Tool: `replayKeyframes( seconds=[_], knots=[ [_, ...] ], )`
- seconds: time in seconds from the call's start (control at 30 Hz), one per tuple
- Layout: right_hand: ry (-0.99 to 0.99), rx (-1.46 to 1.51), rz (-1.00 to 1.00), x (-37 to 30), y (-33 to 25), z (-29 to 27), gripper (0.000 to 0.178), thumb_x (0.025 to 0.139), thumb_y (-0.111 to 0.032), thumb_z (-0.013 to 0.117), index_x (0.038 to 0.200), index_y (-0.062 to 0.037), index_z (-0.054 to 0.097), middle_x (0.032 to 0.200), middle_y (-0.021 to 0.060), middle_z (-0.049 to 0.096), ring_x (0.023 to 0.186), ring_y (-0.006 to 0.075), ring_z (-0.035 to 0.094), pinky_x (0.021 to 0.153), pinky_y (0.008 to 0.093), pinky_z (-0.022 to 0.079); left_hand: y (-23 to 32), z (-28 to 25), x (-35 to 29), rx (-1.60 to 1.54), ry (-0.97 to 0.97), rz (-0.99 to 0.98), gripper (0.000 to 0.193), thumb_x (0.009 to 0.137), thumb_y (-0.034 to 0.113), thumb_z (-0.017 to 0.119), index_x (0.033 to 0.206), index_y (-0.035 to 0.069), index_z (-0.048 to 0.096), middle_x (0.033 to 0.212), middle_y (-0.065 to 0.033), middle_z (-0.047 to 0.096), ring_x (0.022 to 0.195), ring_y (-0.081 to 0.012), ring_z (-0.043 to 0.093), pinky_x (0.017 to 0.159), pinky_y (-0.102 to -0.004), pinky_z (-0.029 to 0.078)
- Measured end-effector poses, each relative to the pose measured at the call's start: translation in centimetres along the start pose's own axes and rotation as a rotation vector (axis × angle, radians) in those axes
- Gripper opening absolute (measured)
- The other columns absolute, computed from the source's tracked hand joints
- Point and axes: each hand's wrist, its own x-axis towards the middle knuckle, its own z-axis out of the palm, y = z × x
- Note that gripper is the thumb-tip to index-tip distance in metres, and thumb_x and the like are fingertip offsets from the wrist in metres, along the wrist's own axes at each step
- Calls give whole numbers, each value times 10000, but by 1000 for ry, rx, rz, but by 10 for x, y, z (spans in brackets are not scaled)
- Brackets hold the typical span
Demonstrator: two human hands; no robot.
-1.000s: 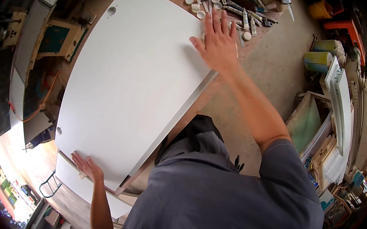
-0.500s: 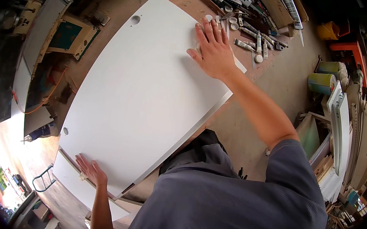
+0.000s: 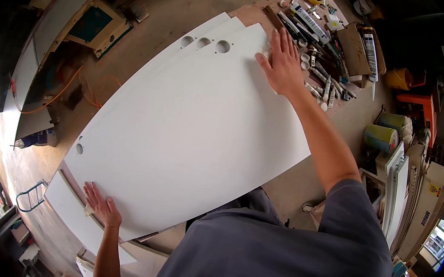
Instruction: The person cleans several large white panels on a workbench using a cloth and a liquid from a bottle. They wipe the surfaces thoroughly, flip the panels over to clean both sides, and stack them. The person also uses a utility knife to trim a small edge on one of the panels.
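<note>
A large white panel (image 3: 191, 118) with round holes near its corners lies flat on top of other white panels (image 3: 213, 25). Two of those lower panels peek out at the far edge, each with a hole. My right hand (image 3: 286, 69) lies over the panel's far right edge, fingers stretched. My left hand (image 3: 101, 205) rests at the near left end, its fingers apart. A scrap of something pale shows beside each palm; I cannot make out what it is.
Sealant tubes (image 3: 309, 20), pens and small caps crowd the far right of the bench, beside a cardboard box (image 3: 355, 50). Paint cans (image 3: 381, 138) and upright white boards (image 3: 396, 185) stand at the right. Another white piece (image 3: 68, 211) lies beyond my left hand.
The top panel has slid and turned to the right, uncovering the lower panels' far ends and holes. Both hands have moved with it, still flat; my view has shifted as well.
</note>
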Motion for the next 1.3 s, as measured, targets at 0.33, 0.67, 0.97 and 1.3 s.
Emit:
replayKeyframes(
  seconds=[0.33,0.67,0.97,1.3],
  knots=[
    [-89,2,-28,-74,15,-32,886,1040,-591,461,1649,-25,155,1715,239,147,1593,408,134,1282,537,133,-12,9,-1,7,9,-18,767,1090,538,275,1649,16,222,1732,-203,149,1609,-384,94,1281,-542,45],
    [-147,-111,81,-120,23,-44,904,1027,-624,451,1641,-15,187,1703,266,162,1590,439,115,1263,601,80,-7,8,-6,-4,-25,-43,785,1080,575,242,1657,44,222,1738,-188,144,1611,-385,81,1273,-576,33],
    [-11,39,64,136,-38,42,857,1048,-637,375,1630,-24,236,1712,214,190,1591,395,150,1282,559,113,0,1,-1,-27,-37,-103,739,1068,489,315,1654,45,234,1740,-188,139,1611,-392,80,1265,-594,32],
    [-106,-176,168,-233,31,-56,862,1059,-565,378,1629,48,173,1709,269,138,1584,451,125,1276,563,92,3,-4,2,-77,-2,-60,705,1030,349,427,1634,17,278,1735,-198,159,1608,-411,93,1261,-600,56]
  ],
)
